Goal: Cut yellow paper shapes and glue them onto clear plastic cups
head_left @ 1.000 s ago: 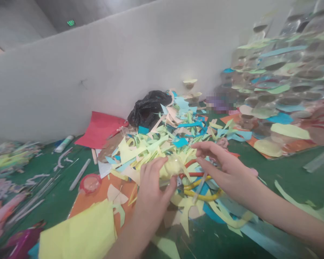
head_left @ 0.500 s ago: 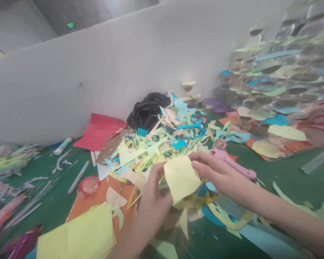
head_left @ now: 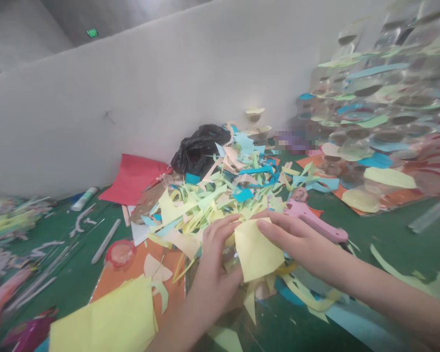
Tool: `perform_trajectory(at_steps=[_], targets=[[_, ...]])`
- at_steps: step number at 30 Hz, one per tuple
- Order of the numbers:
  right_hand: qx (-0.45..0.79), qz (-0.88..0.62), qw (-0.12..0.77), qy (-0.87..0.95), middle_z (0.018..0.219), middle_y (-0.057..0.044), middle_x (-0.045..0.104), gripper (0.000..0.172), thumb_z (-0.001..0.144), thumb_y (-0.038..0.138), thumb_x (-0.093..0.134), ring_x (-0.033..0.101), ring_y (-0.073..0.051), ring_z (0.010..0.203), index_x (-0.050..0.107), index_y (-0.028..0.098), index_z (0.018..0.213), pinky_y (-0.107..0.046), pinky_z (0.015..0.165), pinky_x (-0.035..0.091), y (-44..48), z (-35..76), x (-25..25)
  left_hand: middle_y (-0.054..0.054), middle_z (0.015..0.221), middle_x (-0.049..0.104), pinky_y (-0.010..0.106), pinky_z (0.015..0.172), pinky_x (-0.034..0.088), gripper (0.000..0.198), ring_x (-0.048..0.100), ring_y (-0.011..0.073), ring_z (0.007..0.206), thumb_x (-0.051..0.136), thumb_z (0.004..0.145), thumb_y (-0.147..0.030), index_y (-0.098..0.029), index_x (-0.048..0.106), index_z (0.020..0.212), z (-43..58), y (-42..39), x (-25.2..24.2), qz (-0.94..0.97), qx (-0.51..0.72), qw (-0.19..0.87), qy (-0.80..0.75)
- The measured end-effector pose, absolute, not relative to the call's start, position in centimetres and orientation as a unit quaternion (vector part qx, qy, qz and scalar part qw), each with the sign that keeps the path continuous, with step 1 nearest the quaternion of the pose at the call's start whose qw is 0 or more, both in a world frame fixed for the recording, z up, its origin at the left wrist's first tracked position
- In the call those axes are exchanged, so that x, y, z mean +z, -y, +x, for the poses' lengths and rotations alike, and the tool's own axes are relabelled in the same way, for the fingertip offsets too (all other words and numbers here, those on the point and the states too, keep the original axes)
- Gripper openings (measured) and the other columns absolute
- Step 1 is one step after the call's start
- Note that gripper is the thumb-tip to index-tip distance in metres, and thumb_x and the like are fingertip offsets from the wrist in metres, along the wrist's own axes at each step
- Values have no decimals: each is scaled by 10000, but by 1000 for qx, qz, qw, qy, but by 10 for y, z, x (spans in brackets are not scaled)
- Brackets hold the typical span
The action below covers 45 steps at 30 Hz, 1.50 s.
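My left hand [head_left: 216, 259] and my right hand [head_left: 297, 239] both hold a square-ish piece of pale yellow paper [head_left: 257, 250]. The left fingers curl around its left edge, and the right fingertips press on its top. Beneath the hands lies a heap of cut paper scraps [head_left: 220, 200] in yellow, green, blue and peach. Just past my right fingers is a pink plastic-handled tool [head_left: 313, 222]. What lies under the held paper is hidden.
On the green floor mat [head_left: 392, 234] lie a red sheet [head_left: 132, 178], a black plastic bag [head_left: 198, 151], a glue stick [head_left: 83, 199], a red-rimmed round tape roll [head_left: 121, 253], and orange and yellow sheets. A clear plastic hanging with paper pieces [head_left: 374, 98] stands at right, before a white wall [head_left: 132, 98].
The yellow paper has shifted slightly right, and my hands have closed in around it. A second earlier it was a bunched yellow mass, and the pink tool was mostly hidden.
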State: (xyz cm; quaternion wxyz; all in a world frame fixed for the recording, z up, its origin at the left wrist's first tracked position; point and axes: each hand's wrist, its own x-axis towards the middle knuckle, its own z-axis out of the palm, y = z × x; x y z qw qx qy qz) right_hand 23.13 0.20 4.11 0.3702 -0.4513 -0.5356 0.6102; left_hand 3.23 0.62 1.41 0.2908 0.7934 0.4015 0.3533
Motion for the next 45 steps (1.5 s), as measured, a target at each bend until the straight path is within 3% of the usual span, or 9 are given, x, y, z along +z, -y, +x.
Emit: perform_trajectory(at_steps=[6, 10, 13, 16, 24, 36, 41, 45], targets=[[569, -487, 406, 524, 915, -22, 678, 393, 942, 569, 481, 640, -187, 871, 649, 234, 1059, -272, 713, 515, -1, 230, 43, 62, 1516, 356, 410, 1035, 459, 814, 423, 277, 1356, 717, 810, -410, -400, 213, 1450, 30, 5, 14, 726, 320, 470, -387], [578, -472, 414, 522, 933, -16, 676, 362, 937, 534, 514, 650, -171, 890, 628, 239, 1114, -244, 736, 530, 3, 227, 46, 68, 1455, 448, 392, 1046, 451, 641, 467, 267, 1318, 605, 857, -565, -337, 355, 1401, 33, 7, 19, 694, 341, 489, -404], [581, -473, 404, 524, 923, -17, 662, 369, 937, 536, 512, 656, -173, 881, 618, 238, 1128, -245, 739, 540, 5, 225, 48, 43, 1405, 509, 378, 1072, 419, 452, 473, 238, 1308, 519, 927, -521, -332, 464, 1335, 35, 5, 19, 685, 353, 452, -449], [565, -486, 400, 534, 942, -31, 658, 363, 938, 535, 509, 655, -191, 915, 616, 238, 1117, -264, 775, 547, 7, 224, 49, 32, 1390, 534, 368, 1054, 431, 397, 472, 235, 1311, 510, 946, -481, -332, 507, 1313, 35, 3, 17, 672, 352, 448, -473], [550, -475, 408, 552, 1027, -40, 674, 346, 947, 547, 506, 657, -207, 1008, 615, 254, 1096, -271, 830, 556, 7, 226, 45, 27, 1415, 540, 368, 1055, 434, 394, 429, 248, 1363, 478, 969, -439, -337, 525, 1347, 33, 2, 17, 680, 354, 435, -472], [531, -477, 411, 568, 985, -21, 682, 301, 966, 501, 482, 663, -184, 934, 594, 254, 1097, -276, 775, 555, 5, 225, 38, 26, 1434, 525, 408, 1101, 379, 407, 434, 242, 1353, 446, 979, -453, -350, 516, 1367, 32, 0, 13, 697, 346, 416, -471], [499, -465, 412, 604, 1189, -39, 650, 261, 932, 423, 563, 613, -212, 1123, 555, 280, 1151, -284, 797, 556, 8, 224, 38, 16, 1474, 487, 412, 1107, 374, 418, 412, 239, 1378, 451, 987, -408, -380, 466, 1404, 31, 1, 13, 706, 352, 408, -459], [492, -456, 407, 620, 1228, -22, 631, 294, 912, 416, 611, 559, -206, 1207, 529, 307, 1172, -299, 890, 527, 10, 224, 39, 2, 1451, 504, 417, 1096, 386, 434, 428, 226, 1361, 472, 986, -345, -410, 438, 1414, 32, 1, 16, 744, 361, 365, -428]])
